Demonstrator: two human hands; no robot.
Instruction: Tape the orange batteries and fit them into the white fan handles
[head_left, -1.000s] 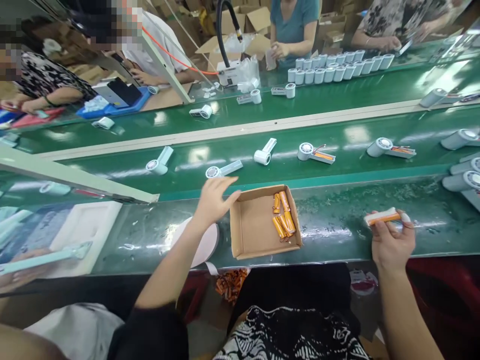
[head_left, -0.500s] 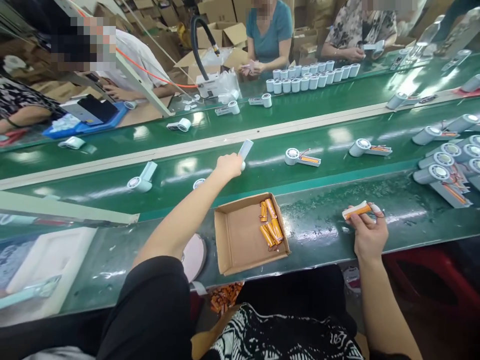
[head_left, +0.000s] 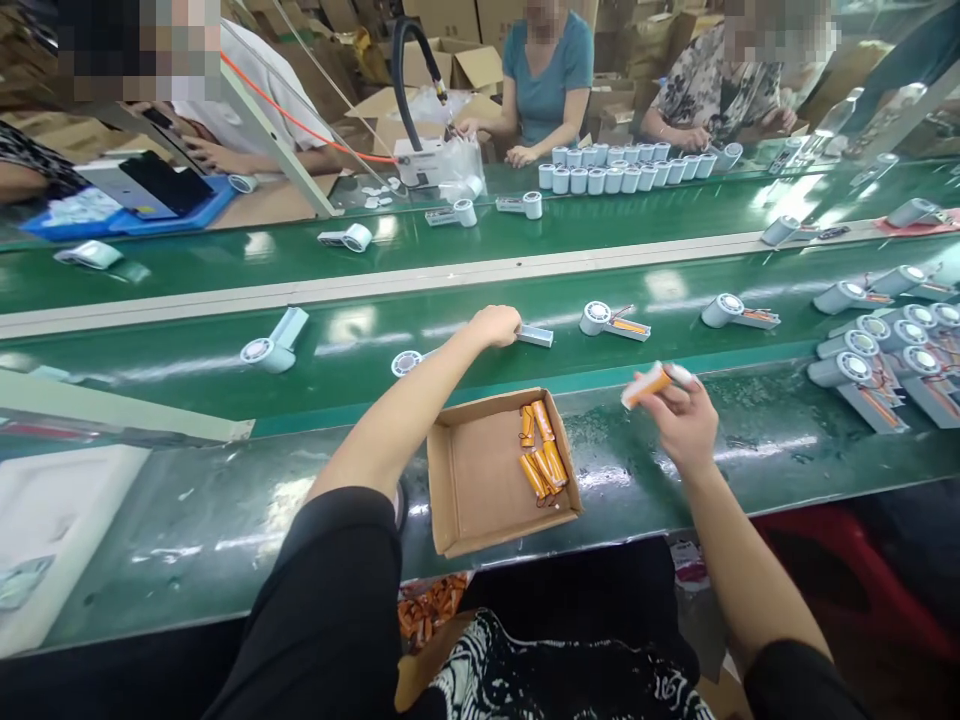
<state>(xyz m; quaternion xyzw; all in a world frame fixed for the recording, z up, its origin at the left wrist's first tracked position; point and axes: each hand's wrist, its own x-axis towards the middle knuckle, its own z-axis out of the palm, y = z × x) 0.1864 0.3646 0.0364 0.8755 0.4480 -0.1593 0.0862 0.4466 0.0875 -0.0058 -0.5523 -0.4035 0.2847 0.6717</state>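
Cardboard tray (head_left: 480,480) of orange batteries (head_left: 541,455) at 6 o'clock of the left hand (head_left: 495,325); other fan units (head_left: 611,320) at 3 o'clock along the green belt (head_left: 187,355). Reaches past the tray, left arm outstretched, fingers closed on a fan housing (head_left: 534,336) on the belt. Holds the right hand (head_left: 679,415) raised at 2 o'clock of the tray, pinching a battery cell (head_left: 646,386).

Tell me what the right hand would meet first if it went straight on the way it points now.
Probably the open-handled fan unit on the belt: the right hand, holding a battery, points up and left toward it. Depth is unclear, so it might pass above.
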